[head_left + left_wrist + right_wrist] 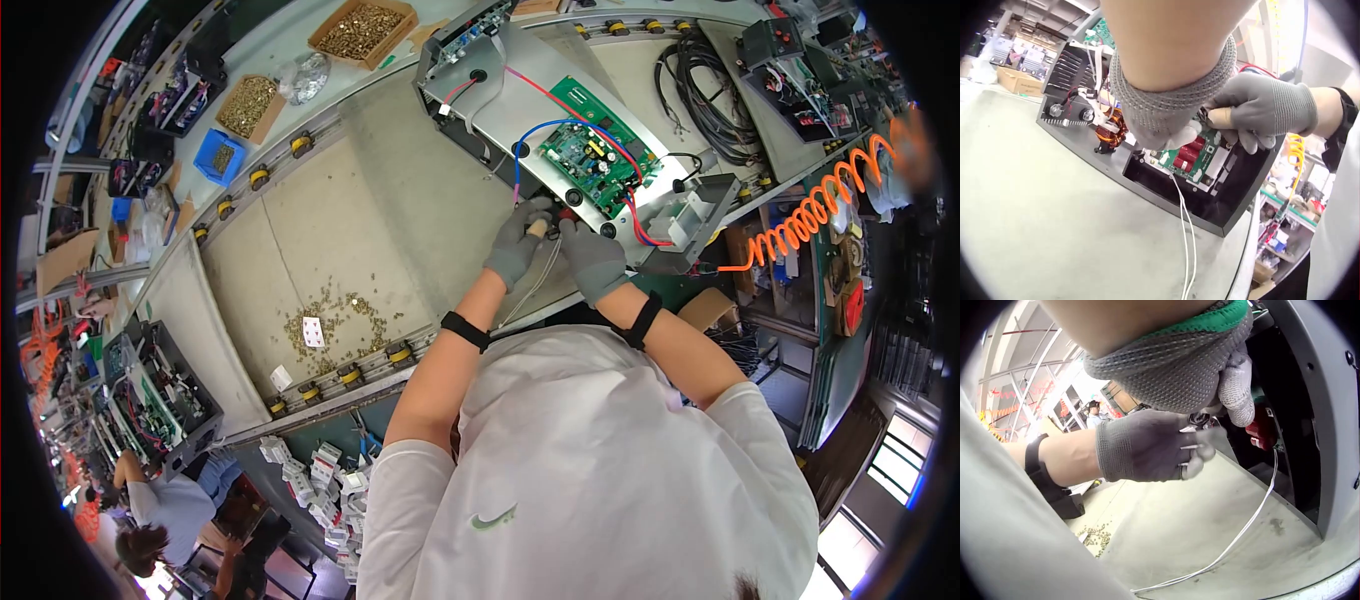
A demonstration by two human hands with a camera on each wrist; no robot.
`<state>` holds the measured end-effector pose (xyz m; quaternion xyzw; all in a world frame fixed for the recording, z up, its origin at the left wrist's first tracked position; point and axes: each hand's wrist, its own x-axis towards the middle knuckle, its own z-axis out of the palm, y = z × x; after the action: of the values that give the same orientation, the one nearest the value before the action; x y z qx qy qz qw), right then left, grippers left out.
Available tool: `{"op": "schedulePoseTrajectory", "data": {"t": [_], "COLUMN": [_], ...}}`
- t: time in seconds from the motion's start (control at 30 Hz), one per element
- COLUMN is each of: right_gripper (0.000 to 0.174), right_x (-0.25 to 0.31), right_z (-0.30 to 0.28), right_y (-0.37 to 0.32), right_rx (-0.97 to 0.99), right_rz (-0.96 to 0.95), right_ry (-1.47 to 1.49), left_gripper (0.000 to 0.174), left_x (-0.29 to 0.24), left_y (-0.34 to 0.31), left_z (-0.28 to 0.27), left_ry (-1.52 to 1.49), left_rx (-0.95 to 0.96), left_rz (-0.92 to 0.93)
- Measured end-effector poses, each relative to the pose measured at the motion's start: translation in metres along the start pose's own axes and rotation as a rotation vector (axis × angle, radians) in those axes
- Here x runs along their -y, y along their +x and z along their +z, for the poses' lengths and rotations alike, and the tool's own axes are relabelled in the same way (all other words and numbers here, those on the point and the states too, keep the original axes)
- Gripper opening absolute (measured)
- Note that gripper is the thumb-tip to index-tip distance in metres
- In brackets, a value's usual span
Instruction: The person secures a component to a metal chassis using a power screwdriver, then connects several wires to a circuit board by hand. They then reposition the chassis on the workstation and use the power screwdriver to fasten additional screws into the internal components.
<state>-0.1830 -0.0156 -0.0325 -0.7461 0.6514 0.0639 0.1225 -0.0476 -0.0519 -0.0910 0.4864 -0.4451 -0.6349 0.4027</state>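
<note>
A metal chassis point(500, 115) carries a green circuit board point(600, 150) on its upper panel. My left hand point(517, 245) and right hand point(597, 262), both in grey gloves, meet at its near side. In the left wrist view, my left hand point(1163, 122) reaches over dark red components point(1189, 155) on an inner board; my right hand point(1260, 105) is beside it with bent fingers. Two white wires point(1184, 219) hang below. From the right wrist, the left hand point(1154, 447) looks blurred, its fingers partly bent. Whatever lies between the fingertips is hidden.
Small brass-coloured pieces and a card point(313, 332) lie on the bench at left. Boxes of small parts point(362, 32) and a blue bin point(218, 157) stand along the far side. Black cables point(705, 100) are coiled beyond the chassis; an orange coiled hose point(815, 205) hangs at right.
</note>
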Motion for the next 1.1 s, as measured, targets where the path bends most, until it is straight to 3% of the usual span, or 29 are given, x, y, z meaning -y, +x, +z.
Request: {"op": "schedulePoseTrajectory", "data": {"t": [0.07, 0.2, 0.27, 0.4, 0.5, 0.57, 0.6, 0.67, 0.77, 0.87, 1.0, 1.07, 1.1], "right_gripper": [0.021, 0.022, 0.023, 0.026, 0.027, 0.028, 0.028, 0.029, 0.03, 0.031, 0.035, 0.036, 0.036], "right_x": [0.0, 0.003, 0.003, 0.002, 0.004, 0.004, 0.002, 0.001, 0.003, 0.004, 0.004, 0.001, 0.0], "right_z": [0.002, 0.0, -0.002, 0.0, -0.002, -0.001, 0.0, 0.0, -0.007, -0.007, -0.007, -0.004, -0.003], "right_y": [-0.001, 0.001, 0.001, 0.003, 0.005, 0.005, 0.006, 0.005, 0.003, 0.003, 0.004, 0.003, 0.003], "right_rx": [-0.026, -0.005, 0.026, 0.004, 0.01, 0.025, 0.02, 0.018, 0.105, 0.101, 0.106, 0.108, 0.099], "right_rz": [0.001, 0.006, 0.016, 0.009, 0.025, 0.04, 0.046, 0.054, 0.087, 0.053, 0.025, 0.017, 0.008], "right_ry": [-0.007, -0.051, -0.077, -0.078, -0.063, -0.051, -0.044, -0.036, -0.015, -0.061, -0.061, -0.068, -0.054], "left_gripper": [0.02, 0.021, 0.022, 0.023, 0.022, 0.02, 0.02, 0.011, 0.015, 0.023, 0.029, 0.027, 0.027], "left_x": [0.0, 0.008, 0.017, 0.022, 0.027, 0.035, 0.035, 0.036, 0.031, 0.046, 0.002, -0.006, -0.015], "left_y": [-0.001, -0.005, -0.002, 0.001, -0.001, 0.0, 0.0, -0.001, -0.006, -0.012, -0.039, -0.048, -0.051], "left_z": [-0.013, -0.014, -0.009, -0.013, -0.016, -0.02, -0.021, -0.022, -0.057, -0.096, -0.096, -0.088, -0.082], "left_ry": [0.068, 0.061, 0.505, 0.599, 0.506, -0.071, -0.072, -0.5, -0.701, -0.595, -0.582, -0.879, -0.882], "left_rx": [0.211, 0.184, 0.049, 0.045, 0.071, 0.24, 0.243, 0.088, -0.068, -0.011, -0.026, 0.223, 0.222], "left_rz": [0.006, -0.044, 0.097, 0.194, 0.252, -0.206, -0.207, -0.614, -0.653, -0.626, -0.566, -0.385, -0.383]}}
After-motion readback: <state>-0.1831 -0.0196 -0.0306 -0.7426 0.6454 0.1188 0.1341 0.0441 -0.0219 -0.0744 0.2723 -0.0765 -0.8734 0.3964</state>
